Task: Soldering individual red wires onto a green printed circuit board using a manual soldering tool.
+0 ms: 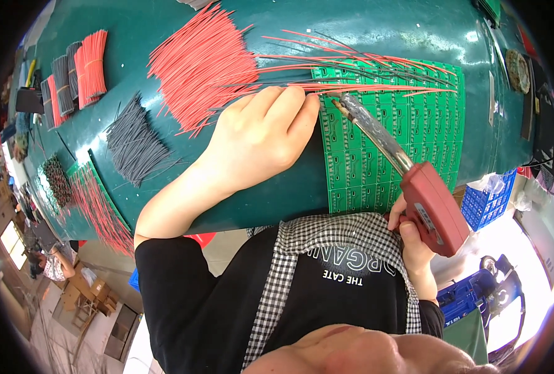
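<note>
Head view, the one we have: we see our left hand [261, 134] mid-frame, a bit above centre, back of the hand up, fingers curled, tips at the ends of the loose wires [377, 88]. Fingertips are tucked out of sight, so we cannot tell if they grip a wire. Our right hand [416, 249], lower right of centre, has its fingers closed round the handle of a red soldering gun [438, 209]; its metal barrel slants up-left, tip just beside our left fingers. We can't tell if the tip touches anything.

The green circuit board panel [361, 165] lies right of centre under the barrel, flat on the dark green table [271, 202]. Loose wires, red and dark, run across its upper part. We have a big red wire pile [205, 65] at upper centre-left, a dark grey wire pile [137, 140] below-left of it, and a red wire bundle [91, 65] at upper left beside darker ones. Another board with red wires [99, 199] sits far left. Blue crate [489, 199] at right, checked apron [267, 311] at bottom centre, another person [56, 265] at lower left
</note>
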A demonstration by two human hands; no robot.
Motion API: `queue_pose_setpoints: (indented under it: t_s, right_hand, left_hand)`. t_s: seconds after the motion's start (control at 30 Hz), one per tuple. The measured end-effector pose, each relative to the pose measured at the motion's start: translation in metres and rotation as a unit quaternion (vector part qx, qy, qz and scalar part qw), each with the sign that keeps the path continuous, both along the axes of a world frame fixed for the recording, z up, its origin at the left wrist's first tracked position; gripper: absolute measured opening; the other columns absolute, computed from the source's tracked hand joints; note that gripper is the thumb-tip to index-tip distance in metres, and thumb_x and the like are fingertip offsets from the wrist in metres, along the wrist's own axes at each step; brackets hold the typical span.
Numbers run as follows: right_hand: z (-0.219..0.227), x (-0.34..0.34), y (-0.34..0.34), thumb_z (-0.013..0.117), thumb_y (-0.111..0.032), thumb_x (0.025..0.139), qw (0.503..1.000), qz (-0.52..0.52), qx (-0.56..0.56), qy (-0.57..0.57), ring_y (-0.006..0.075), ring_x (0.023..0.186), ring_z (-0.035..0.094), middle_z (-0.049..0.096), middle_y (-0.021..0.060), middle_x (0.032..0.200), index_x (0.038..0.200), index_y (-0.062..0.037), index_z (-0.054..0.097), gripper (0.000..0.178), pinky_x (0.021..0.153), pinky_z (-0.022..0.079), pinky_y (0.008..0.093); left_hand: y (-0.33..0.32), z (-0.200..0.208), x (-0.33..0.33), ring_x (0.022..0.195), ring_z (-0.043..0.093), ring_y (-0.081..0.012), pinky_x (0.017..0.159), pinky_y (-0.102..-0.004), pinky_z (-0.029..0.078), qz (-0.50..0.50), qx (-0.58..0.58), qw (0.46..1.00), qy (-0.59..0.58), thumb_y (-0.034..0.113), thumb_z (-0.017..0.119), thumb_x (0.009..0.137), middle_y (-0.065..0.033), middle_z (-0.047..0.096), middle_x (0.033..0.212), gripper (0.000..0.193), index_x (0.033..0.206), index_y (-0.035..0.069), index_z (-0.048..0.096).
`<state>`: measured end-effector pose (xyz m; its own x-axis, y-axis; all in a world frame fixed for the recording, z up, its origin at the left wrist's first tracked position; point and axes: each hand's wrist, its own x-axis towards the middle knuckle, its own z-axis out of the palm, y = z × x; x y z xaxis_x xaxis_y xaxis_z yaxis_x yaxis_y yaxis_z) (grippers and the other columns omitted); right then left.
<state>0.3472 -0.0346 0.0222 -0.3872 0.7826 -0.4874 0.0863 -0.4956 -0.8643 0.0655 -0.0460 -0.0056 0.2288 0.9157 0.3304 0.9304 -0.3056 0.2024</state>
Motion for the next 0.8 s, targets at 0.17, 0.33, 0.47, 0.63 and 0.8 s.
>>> queue_pose_setpoints:
  t_s: [0.17, 0.33, 0.47, 0.63, 0.8]
  right_hand:
    - [0.0003, -0.002, 0.003, 0.08, -0.022, 0.07, 0.999, 0.025, 0.032, -0.014, 0.0111, 0.071, 0.055, 0.057, 0.0091, 0.1, 0.133, 0.0036, 0.033, 0.083, 0.063, 0.049, 0.0235]
    - [0.0038, -0.0058, 0.006, 0.08, -0.022, 0.07, 0.999, 0.027, 0.021, -0.024, 0.011, 0.07, 0.055, 0.059, 0.0096, 0.094, 0.133, 0.0044, 0.033, 0.082, 0.061, 0.048, 0.0227]
    - [0.0072, -0.0066, 0.0071, 0.081, -0.021, 0.069, 1.0, 0.024, 0.006, 0.001, 0.0131, 0.072, 0.057, 0.059, 0.013, 0.1, 0.133, 0.0018, 0.033, 0.083, 0.06, 0.048, 0.0233]
    - [0.0047, -0.003, -0.0007, 0.082, -0.022, 0.067, 0.999, -0.03, 0.006, 0.011, 0.016, 0.073, 0.058, 0.058, 0.0176, 0.107, 0.135, -0.0026, 0.029, 0.088, 0.059, 0.047, 0.0239]
    - [0.004, -0.0016, -0.0001, 0.062, -0.018, 0.082, 0.99, 0.036, 0.136, 0.03, 0.0159, 0.061, 0.053, 0.057, 0.0213, 0.108, 0.127, 0.0038, 0.04, 0.055, 0.054, 0.045, 0.0247]
  left_hand:
    - [-0.0007, 0.0, 0.0003, 0.069, 0.06, -0.0188, 0.054, -0.0278, 0.05, 0.0, 0.003, 1.0, 0.004, 0.006, 0.062, 0.063, -0.007, 0.057, 0.084, 0.032, 0.095, 0.002, 0.064]
    - [-0.0003, -0.0002, 0.0009, 0.069, 0.06, -0.0187, 0.054, -0.0277, 0.049, 0.0, 0.005, 1.0, 0.006, 0.006, 0.062, 0.063, -0.007, 0.057, 0.084, 0.032, 0.095, 0.002, 0.064]
    - [-0.0006, -0.0003, 0.0004, 0.07, 0.06, -0.0187, 0.054, -0.0276, 0.049, 0.0, 0.001, 1.0, 0.011, 0.006, 0.062, 0.063, -0.007, 0.057, 0.084, 0.033, 0.096, 0.002, 0.064]
    - [-0.0011, -0.0001, 0.0003, 0.071, 0.06, -0.0191, 0.055, -0.0279, 0.049, -0.003, -0.002, 1.0, 0.008, 0.006, 0.062, 0.064, -0.0072, 0.057, 0.085, 0.034, 0.097, 0.001, 0.064]
    - [-0.0012, 0.0008, 0.0001, 0.07, 0.06, -0.0193, 0.054, -0.0279, 0.049, -0.004, -0.006, 1.0, 0.009, 0.006, 0.061, 0.063, -0.0077, 0.057, 0.086, 0.035, 0.098, 0.001, 0.063]
